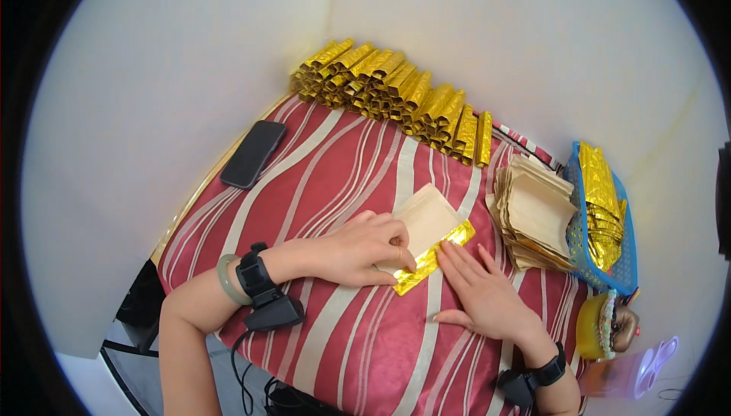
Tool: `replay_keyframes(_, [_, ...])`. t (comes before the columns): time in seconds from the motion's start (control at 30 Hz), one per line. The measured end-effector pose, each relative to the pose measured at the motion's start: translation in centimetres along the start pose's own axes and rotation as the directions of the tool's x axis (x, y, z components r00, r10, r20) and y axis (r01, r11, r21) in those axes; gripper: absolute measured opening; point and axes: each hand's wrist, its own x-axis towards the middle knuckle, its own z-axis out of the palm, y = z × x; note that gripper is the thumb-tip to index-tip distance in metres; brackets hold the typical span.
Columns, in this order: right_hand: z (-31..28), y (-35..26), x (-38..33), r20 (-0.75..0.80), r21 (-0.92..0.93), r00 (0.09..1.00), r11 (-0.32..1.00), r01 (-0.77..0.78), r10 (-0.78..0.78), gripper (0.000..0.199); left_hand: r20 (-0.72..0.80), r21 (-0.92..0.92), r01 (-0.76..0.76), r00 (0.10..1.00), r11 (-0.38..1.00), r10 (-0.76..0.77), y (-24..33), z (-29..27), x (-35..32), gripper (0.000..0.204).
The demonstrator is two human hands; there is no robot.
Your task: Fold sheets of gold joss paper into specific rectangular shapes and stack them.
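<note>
A beige paper sheet (430, 218) lies slantwise on the cloth, with a shiny gold foil strip (431, 261) along its near edge. Over the strip's left end is my left hand (367, 247), its fingers curled and the thumb and fingertips pinching the paper's edge. My right hand (485, 292) rests on the strip's other half, fingers stretched out flat and the thumb apart, holding nothing. To the right of the sheet sits a stack of beige papers (537, 207). My left wrist wears a pale green bangle.
Rolled gold paper tubes (381, 81) are piled along the far edge of the red striped cloth (304, 188). A black phone (253, 154) lies at the left. On the right are a blue basket (626, 260) with gold foil sheets, a yellow container (594, 326) and a purple cup (628, 378).
</note>
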Motion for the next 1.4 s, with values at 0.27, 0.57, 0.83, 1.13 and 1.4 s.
replay_keyframes(0.27, [0.8, 0.1, 0.5, -0.05, -0.003, 0.999, 1.0, -0.003, 0.003, 0.094, -0.086, 0.254, -0.15, 0.981, 0.956, 0.177, 0.1, 0.3, 0.1, 0.021])
replay_keyframes(0.57, [-0.3, -3.6, 0.1, -0.005, 0.169, 0.979, 0.965, 0.203, -0.205, 0.096, -0.035, 0.027, 0.092, 0.995, 0.995, -0.091, -0.8, 1.2, 0.3, 0.046])
replay_keyframes(0.83, [0.0, -2.8, 0.9, -0.23, 0.125, 0.964, 0.978, 0.168, -0.136, 0.057, -0.033, 0.212, 0.022, 0.999, 0.977, -0.015, 0.4, 0.5, 0.1, 0.033])
replay_keyframes(1.13, [0.7, -2.2, 1.2, -0.401, -0.198, 0.85, 0.938, 0.284, -0.341, 0.028, -0.084, 0.133, 0.057, 0.995, 0.989, -0.046, -1.6, 0.1, -0.2, 0.029])
replay_keyframes(1.4, [0.4, -2.6, 1.2, -0.458, -0.046, 0.853, 0.965, 0.257, -0.25, 0.023, -0.164, 0.012, 0.137, 0.977, 0.991, -0.133, -3.5, -0.9, -0.7, 0.024])
